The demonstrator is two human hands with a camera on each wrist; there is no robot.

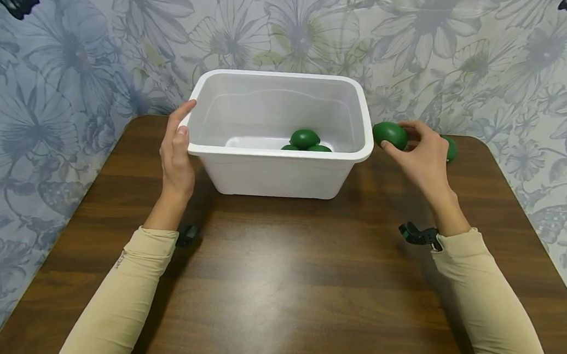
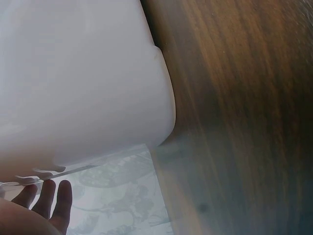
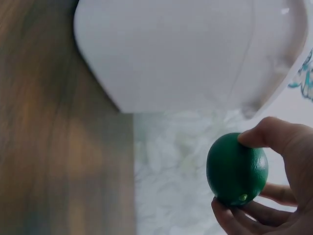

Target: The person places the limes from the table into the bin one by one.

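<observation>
A white plastic tub (image 1: pixel 273 172) stands on the table, with several green limes (image 1: pixel 304 139) at the right of its floor. My left hand (image 1: pixel 177 157) is at the tub's left end, its fingertips touching the rim from outside. In the left wrist view, straight fingers (image 2: pixel 62 205) lie against or close to the tub wall (image 2: pixel 83 88). Just outside the tub's right rim, my right hand (image 1: pixel 422 153) holds a green lime (image 1: pixel 389 135) between thumb and fingers. The right wrist view shows that lime (image 3: pixel 236 169) raised beside the tub's end (image 3: pixel 171 58).
Another green lime (image 1: pixel 451 149) lies on the table behind my right hand, partly hidden by it. The brown wooden table (image 1: pixel 290 275) reaches back to a flower-patterned wall (image 1: pixel 431 29). Each wrist wears a dark strap-on device (image 1: pixel 418 234).
</observation>
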